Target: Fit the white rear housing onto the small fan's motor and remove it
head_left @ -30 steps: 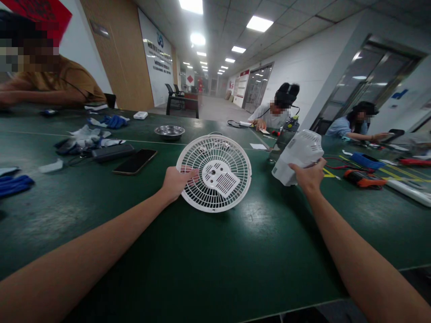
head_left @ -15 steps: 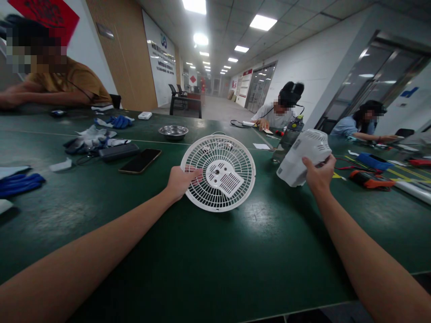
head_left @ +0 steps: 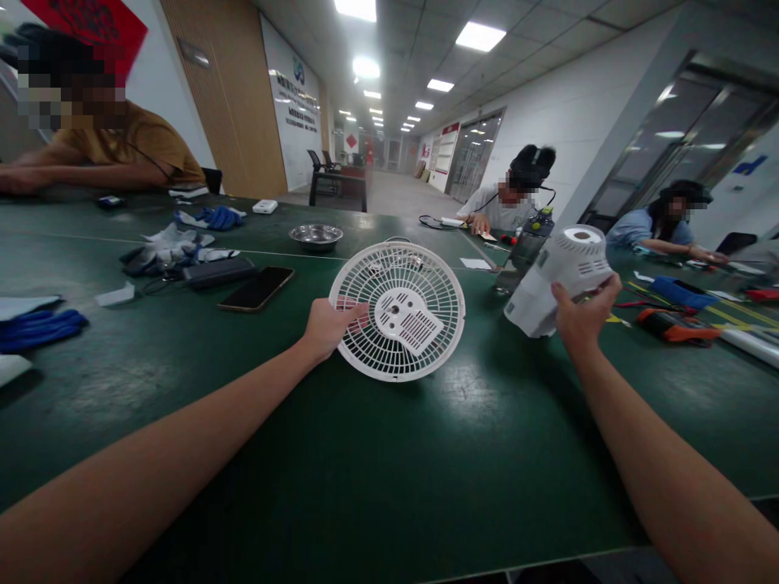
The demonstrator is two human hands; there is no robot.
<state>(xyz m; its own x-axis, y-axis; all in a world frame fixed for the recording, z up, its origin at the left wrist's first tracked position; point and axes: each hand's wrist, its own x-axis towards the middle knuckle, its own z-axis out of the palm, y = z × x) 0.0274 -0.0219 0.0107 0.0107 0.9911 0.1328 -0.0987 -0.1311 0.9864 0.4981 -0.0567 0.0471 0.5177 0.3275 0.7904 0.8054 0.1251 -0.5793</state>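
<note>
My left hand point(head_left: 332, 326) grips the left edge of a round white fan grille point(head_left: 419, 276), thumb on the near face and fingers showing behind the slats. A slotted plate point(head_left: 409, 319) sits at the grille's centre. Off to the right, my right hand point(head_left: 581, 318) is closed round a white plastic fan motor housing point(head_left: 541, 292). The housing is tilted, with a vented round end facing up and towards me. Some of the right fingers are hidden behind it.
On the green table point(head_left: 377, 454) lie a phone point(head_left: 256, 289), a metal bowl point(head_left: 316, 237), gloves point(head_left: 170, 247) and an orange multimeter point(head_left: 677, 326). A large bottle point(head_left: 524, 247) stands behind the housing. Co-workers sit at the left point(head_left: 139, 146), far side point(head_left: 499, 203) and right point(head_left: 645, 227).
My right hand has turned the housing so its round end shows more. The grille stays in my left hand, nearly still. The whole view has shifted slightly.
</note>
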